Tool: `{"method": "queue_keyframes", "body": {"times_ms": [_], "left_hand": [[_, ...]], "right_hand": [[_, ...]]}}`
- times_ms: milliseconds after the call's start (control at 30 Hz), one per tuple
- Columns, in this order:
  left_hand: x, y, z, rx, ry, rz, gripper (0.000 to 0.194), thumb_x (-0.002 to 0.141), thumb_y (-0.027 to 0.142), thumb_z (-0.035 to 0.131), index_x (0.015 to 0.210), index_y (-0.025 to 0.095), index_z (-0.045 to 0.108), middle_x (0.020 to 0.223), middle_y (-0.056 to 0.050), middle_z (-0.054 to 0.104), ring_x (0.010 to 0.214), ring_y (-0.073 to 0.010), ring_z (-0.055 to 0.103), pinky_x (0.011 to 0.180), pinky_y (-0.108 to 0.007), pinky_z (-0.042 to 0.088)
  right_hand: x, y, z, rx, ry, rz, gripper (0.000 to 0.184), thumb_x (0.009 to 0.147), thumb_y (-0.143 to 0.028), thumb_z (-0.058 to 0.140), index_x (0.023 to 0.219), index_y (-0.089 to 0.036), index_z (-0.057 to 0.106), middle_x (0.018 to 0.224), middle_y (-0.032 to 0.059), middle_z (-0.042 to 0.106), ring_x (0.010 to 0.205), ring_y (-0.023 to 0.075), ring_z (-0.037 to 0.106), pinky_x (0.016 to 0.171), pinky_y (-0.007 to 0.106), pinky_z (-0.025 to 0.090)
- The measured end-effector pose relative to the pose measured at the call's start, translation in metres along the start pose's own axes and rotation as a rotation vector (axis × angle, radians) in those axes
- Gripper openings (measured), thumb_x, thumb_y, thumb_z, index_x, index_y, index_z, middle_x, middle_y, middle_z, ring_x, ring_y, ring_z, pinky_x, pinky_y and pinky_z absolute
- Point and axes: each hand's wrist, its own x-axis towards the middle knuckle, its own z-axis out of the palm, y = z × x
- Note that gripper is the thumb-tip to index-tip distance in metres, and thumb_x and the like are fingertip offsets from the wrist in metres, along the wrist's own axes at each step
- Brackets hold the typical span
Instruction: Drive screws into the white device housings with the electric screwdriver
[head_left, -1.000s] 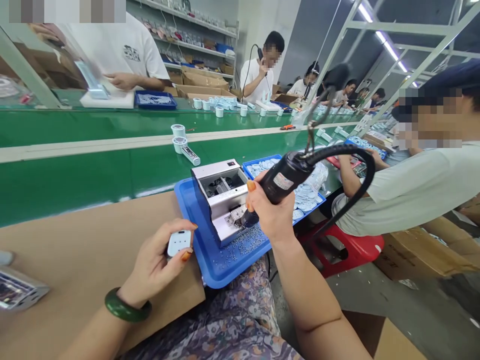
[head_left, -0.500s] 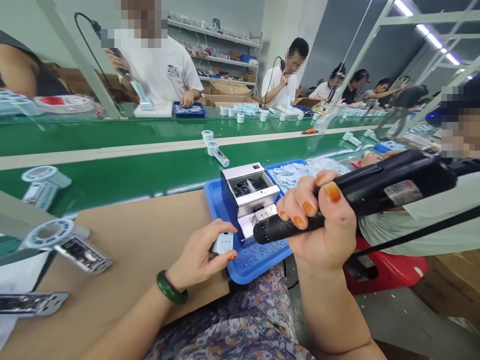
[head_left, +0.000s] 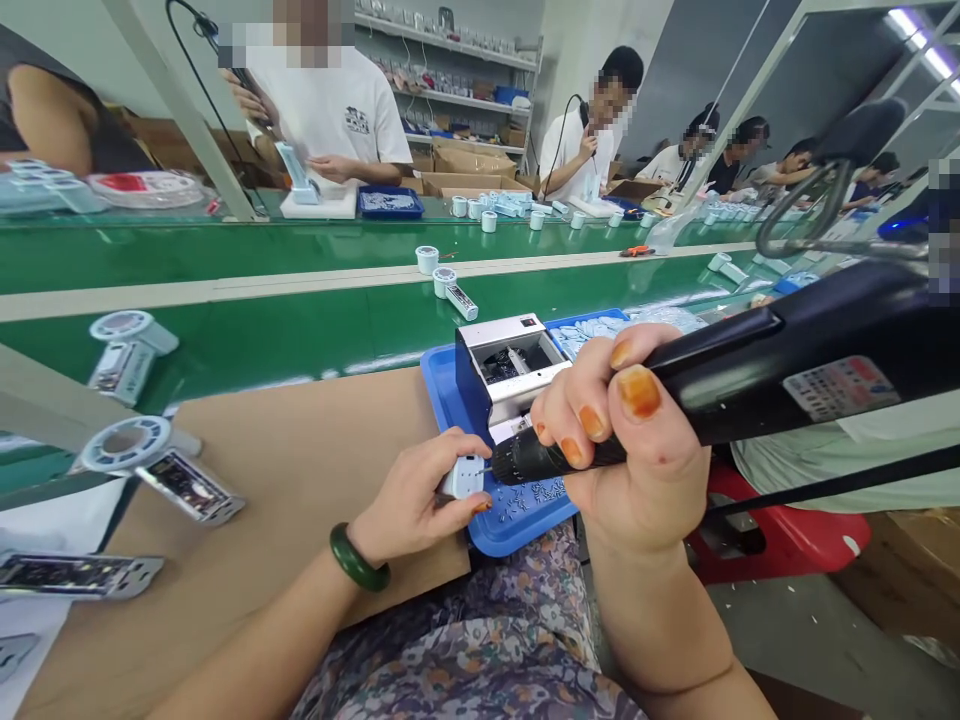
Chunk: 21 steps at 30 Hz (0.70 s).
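Note:
My right hand [head_left: 630,430] is wrapped round a black electric screwdriver [head_left: 757,370] that points left. Its thin bit meets the end face of a pale blue plastic part [head_left: 469,477], which has small holes in it. That part is pinched between the thumb and fingers of my left hand [head_left: 420,495]; most of its body is hidden by the palm. Behind the screwdriver tip stands a silver and black screw feeder [head_left: 510,365], partly covered by my right hand. It sits in a blue tray [head_left: 442,385] with many loose screws [head_left: 525,497] at the front.
Brown cardboard [head_left: 322,470] covers the bench at left. Open handles with circuit boards [head_left: 191,485] lie there. A green conveyor [head_left: 315,335] runs across, carrying several pale blue parts. People work on the far side, and a red stool [head_left: 795,520] stands at right.
The screwdriver has moved left and its bit now touches the pale blue part's end. My left hand still holds that part. The view has shifted slightly.

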Motion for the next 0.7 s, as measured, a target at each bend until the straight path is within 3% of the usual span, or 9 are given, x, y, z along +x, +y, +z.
{"method": "queue_keyframes", "body": {"times_ms": [333,533,700], "left_hand": [[0.0004,-0.0012,-0.0041,-0.036,0.03,-0.01,0.034,0.105,0.051,0.06,0.12,0.02,0.063,0.099,-0.007,0.074,0.081,-0.021,0.069,0.076,-0.03,0.055],[0.0009,-0.0011,-0.0049,-0.049,0.002,-0.059,0.041,0.104,0.058,0.058,0.119,0.02,0.064,0.099,-0.008,0.074,0.08,-0.0212,0.069,0.076,-0.032,0.056],[0.0026,0.0001,-0.0051,-0.031,0.013,-0.018,0.045,0.106,0.063,0.053,0.116,0.02,0.063,0.096,-0.007,0.075,0.079,-0.0209,0.069,0.074,-0.031,0.055]], "right_hand": [[0.0022,-0.0009,0.0037,0.02,-0.039,0.001,0.024,0.086,-0.018,0.079,0.082,-0.029,0.058,0.059,-0.0136,0.055,0.038,0.0048,0.045,0.042,0.024,0.047],[0.0033,-0.002,0.0076,0.021,-0.046,0.012,0.024,0.083,-0.014,0.076,0.08,-0.029,0.058,0.058,-0.0138,0.052,0.038,0.005,0.043,0.042,0.025,0.043],[0.0023,-0.0012,0.0083,-0.103,-0.003,0.01,0.027,0.082,-0.026,0.081,0.081,-0.029,0.054,0.063,-0.0098,0.046,0.049,0.0094,0.047,0.048,0.028,0.044]]}}
